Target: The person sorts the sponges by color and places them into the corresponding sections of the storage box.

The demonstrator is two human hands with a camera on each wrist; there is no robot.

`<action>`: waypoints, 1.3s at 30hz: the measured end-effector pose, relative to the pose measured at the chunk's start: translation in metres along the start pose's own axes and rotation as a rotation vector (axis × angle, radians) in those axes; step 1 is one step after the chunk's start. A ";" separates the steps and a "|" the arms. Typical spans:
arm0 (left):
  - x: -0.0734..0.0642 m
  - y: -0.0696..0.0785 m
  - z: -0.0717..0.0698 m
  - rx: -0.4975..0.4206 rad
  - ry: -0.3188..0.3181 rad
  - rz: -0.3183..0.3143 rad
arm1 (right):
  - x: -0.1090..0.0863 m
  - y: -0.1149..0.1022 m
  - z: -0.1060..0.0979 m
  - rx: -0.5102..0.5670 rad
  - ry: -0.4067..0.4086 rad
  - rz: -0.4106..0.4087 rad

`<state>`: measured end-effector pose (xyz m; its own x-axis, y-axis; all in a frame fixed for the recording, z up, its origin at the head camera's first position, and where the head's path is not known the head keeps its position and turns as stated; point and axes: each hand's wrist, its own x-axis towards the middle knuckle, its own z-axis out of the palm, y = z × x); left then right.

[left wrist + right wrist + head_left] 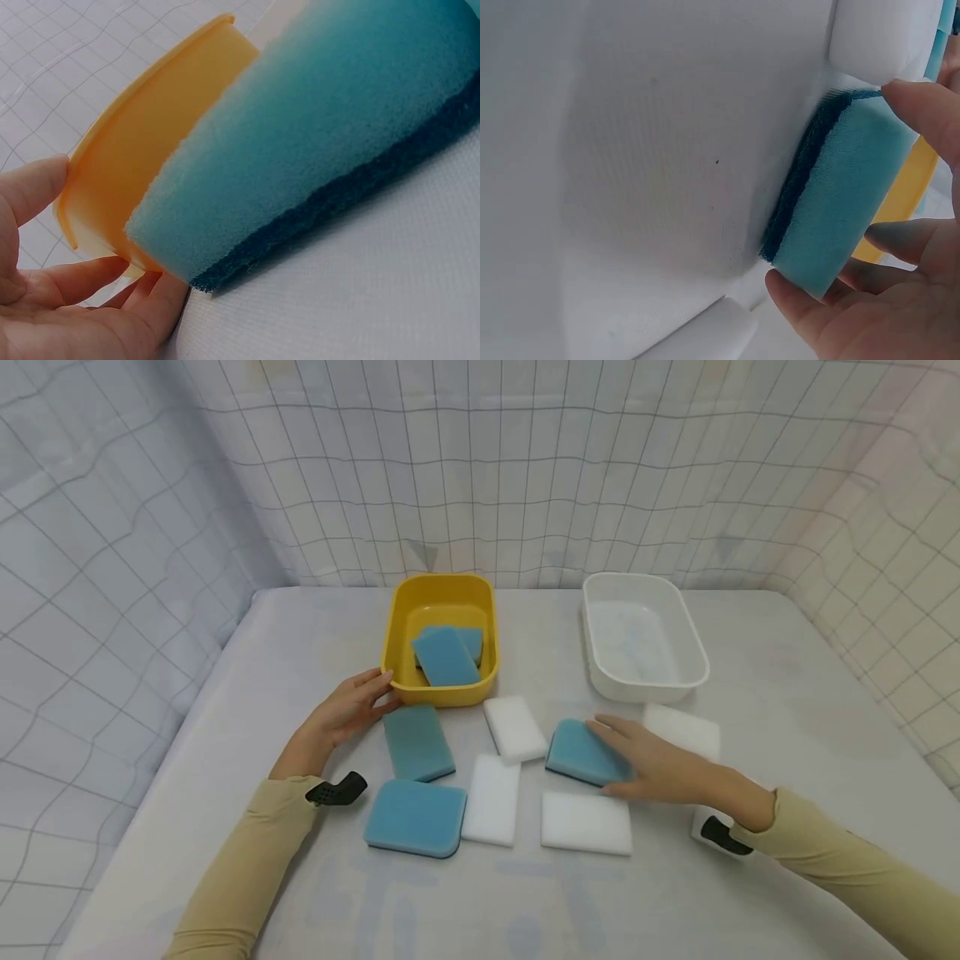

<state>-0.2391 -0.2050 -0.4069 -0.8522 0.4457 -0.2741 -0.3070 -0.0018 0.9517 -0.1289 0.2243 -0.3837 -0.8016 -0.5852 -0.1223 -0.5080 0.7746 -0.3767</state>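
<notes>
My left hand (351,706) holds the near left corner of a yellow plastic tub (440,696), its fingertips at the rim and against the outer wall. Two blue sponges (447,657) lie inside that tub, one across the other. Under my right hand (660,764) is a blue sponge (847,184) with a dark scouring side facing down. The thumb and fingers span it and grip it at opposite ends. Close beside the left hand lies another blue sponge (418,743), large in the left wrist view, and nearer me a further blue sponge (416,817).
A white plastic tub (645,643) stands at the back right. White sponges lie about the table: one (516,728) by the yellow tub, one (492,799) mid-table, one (587,822) nearer me, one (682,731) behind the right hand. Grid-patterned curtains (480,485) enclose the table.
</notes>
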 end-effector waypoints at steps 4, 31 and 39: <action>0.000 0.001 0.000 -0.003 -0.006 -0.001 | 0.000 0.001 0.001 -0.016 -0.001 -0.002; -0.002 0.002 0.003 -0.017 0.004 0.006 | 0.001 0.003 -0.003 -0.055 0.075 -0.028; -0.001 0.001 0.001 -0.008 0.023 -0.004 | 0.001 0.003 -0.009 -0.093 0.111 -0.044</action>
<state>-0.2376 -0.2043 -0.4056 -0.8602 0.4254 -0.2812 -0.3139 -0.0071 0.9494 -0.1344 0.2277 -0.3763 -0.8050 -0.5932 -0.0032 -0.5666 0.7705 -0.2919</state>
